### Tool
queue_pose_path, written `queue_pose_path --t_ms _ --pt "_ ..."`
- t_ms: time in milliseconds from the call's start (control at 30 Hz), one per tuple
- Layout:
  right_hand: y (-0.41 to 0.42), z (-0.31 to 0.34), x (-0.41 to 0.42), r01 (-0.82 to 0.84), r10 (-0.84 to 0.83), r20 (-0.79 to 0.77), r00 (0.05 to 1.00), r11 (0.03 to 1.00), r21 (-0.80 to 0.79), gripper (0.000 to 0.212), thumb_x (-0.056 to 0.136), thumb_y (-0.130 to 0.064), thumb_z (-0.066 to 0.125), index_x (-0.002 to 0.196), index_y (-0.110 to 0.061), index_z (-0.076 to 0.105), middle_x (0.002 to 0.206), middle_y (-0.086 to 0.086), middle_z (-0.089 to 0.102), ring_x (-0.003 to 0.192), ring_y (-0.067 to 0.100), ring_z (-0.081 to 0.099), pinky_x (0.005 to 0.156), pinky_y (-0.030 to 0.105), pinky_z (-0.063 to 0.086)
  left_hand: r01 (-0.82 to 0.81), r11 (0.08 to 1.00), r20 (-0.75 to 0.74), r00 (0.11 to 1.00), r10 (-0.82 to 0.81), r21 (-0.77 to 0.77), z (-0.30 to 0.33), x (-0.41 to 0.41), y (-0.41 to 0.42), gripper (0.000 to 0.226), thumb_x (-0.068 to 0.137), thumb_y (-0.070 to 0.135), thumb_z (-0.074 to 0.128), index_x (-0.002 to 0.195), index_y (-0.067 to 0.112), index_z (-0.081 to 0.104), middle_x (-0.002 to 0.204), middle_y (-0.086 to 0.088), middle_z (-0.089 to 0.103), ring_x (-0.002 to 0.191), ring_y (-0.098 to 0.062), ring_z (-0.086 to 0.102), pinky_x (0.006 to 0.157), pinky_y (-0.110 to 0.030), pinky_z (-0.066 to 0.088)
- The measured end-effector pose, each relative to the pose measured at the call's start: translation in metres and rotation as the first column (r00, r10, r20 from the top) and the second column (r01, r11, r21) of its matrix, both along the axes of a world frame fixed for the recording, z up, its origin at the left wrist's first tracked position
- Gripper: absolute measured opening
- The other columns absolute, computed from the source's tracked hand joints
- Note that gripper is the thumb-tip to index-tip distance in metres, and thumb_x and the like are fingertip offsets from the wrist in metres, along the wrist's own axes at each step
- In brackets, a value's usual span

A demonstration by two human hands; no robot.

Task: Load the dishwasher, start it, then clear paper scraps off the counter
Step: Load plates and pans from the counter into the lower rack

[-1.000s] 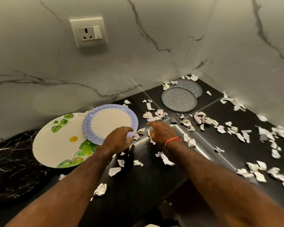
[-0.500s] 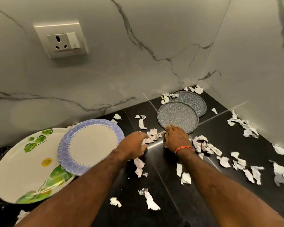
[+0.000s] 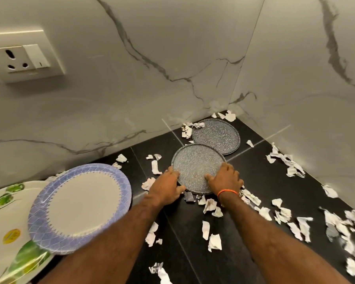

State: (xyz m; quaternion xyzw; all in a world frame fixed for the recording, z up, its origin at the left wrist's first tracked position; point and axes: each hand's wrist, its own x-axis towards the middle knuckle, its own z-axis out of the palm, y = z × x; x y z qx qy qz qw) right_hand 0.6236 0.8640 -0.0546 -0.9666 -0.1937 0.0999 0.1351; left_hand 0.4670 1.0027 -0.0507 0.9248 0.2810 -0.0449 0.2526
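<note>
Both hands take the near grey plate from the dark desk.

The left hand (image 3: 166, 186) and right hand (image 3: 225, 179) hold opposite rims of the near grey plate (image 3: 196, 166), fingers curled over its edge. It overlaps a second grey plate (image 3: 216, 136); it is better lifted straight up, level, so the paper scraps (image 3: 210, 204) beside it do not scatter.

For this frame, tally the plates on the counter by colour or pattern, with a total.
Speckled grey plates: 2, the near one with the left hand and right hand on its edges, the far one toward the corner.
Blue-rimmed plate: 1
White plate with green leaf print: 1
Total: 4 plates
</note>
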Motion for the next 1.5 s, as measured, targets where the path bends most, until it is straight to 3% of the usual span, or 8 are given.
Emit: queue_pose_path --t_ms 300,400,567,900,1033,1167,1267,1500 --pt "0.013 0.01 0.027 0.436 -0.361 -0.374 0.854 0.889 0.137 0.079 0.069 -0.038 0.085 0.134 -0.006 0.053 0.134 0.021 0.054 0.121 0.036 0.054 0.101 0.045 0.046 -0.002 0.996 -0.04 0.999 0.005 0.093 -0.016 0.002 -0.007 0.066 0.095 0.038 0.063 0.15 0.013 0.038 0.168 -0.015 0.013 0.155 -0.03 0.011 0.126 -0.048 0.015" --pt "0.003 0.021 0.035 0.516 -0.308 -0.542 0.782 0.808 0.284 0.044 0.077 -0.023 0.083 0.111 0.0 0.069 0.103 0.012 0.07 0.088 0.024 0.066 0.083 0.033 0.053 0.032 0.994 -0.082 0.996 -0.024 0.104 -0.012 -0.004 -0.003 0.066 0.095 0.038 0.062 0.152 0.016 0.037 0.167 -0.011 0.016 0.155 -0.031 0.011 0.125 -0.051 0.015" --pt "-0.005 0.05 0.019 0.512 -0.065 -0.604 0.794 0.606 0.608 0.005 0.091 -0.01 0.07 0.087 -0.006 0.07 0.097 0.018 0.07 0.087 0.024 0.062 0.091 0.045 0.054 -0.043 0.999 0.051 0.998 0.042 0.018 -0.001 -0.015 0.001 0.067 0.089 0.043 0.064 0.147 0.017 0.042 0.151 -0.01 0.046 0.142 -0.03 0.038 0.119 -0.048 0.032" --pt "-0.101 0.104 -0.081 0.526 0.038 -0.563 0.825 0.31 0.792 0.009 0.093 -0.013 0.066 0.1 -0.012 0.07 0.106 0.018 0.074 0.099 0.036 0.07 0.094 0.054 0.055 -0.139 0.876 0.364 0.871 0.329 -0.462 0.086 -0.044 -0.033 0.046 0.094 0.021 0.067 0.135 0.006 0.053 0.12 -0.008 0.066 0.102 -0.023 0.065 0.094 -0.041 0.056" --pt "-0.147 0.1 -0.139 0.444 -0.164 -0.419 0.893 0.469 0.763 0.021 0.093 -0.026 0.066 0.111 -0.016 0.061 0.119 0.019 0.068 0.1 0.031 0.067 0.095 0.053 0.054 0.01 0.709 0.351 0.874 0.336 -0.705 0.097 -0.074 -0.071 0.031 0.092 -0.009 0.055 0.117 0.007 0.065 0.093 -0.008 0.07 0.072 -0.016 0.065 0.061 -0.025 0.057" --pt "-0.21 0.082 -0.213 -0.013 -0.073 0.282 0.957 0.957 0.29 0.104 0.069 -0.09 0.053 0.15 -0.028 0.034 0.158 -0.001 0.029 0.145 0.02 0.028 0.116 0.048 0.03 0.052 0.625 0.334 0.879 0.342 -0.779 0.083 -0.095 -0.108 0.043 0.086 -0.012 0.054 0.124 0.003 0.064 0.096 -0.01 0.072 0.071 -0.019 0.065 0.069 -0.035 0.056" --pt "-0.252 0.078 -0.268 -0.286 0.277 0.318 0.907 0.958 -0.019 0.11 0.06 -0.099 0.048 0.151 -0.039 0.032 0.164 -0.009 0.018 0.152 0.02 0.013 0.12 0.051 0.018 0.096 0.623 0.328 0.906 0.269 -0.777 0.078 -0.113 -0.143 0.043 0.08 -0.012 0.053 0.115 0.006 0.07 0.088 -0.009 0.073 0.067 -0.018 0.066 0.066 -0.033 0.056" --pt "-0.345 0.074 -0.346 -0.208 0.22 0.271 0.937 0.975 -0.075 0.082 0.081 -0.071 0.059 0.152 -0.036 0.037 0.159 -0.008 0.036 0.145 0.018 0.034 0.117 0.041 0.027 0.094 0.613 0.177 0.981 0.076 -0.785 0.085 -0.136 -0.238 0.03 0.084 -0.011 0.051 0.087 0.012 0.069 0.082 -0.01 0.064 0.066 -0.019 0.06 0.054 -0.029 0.053"
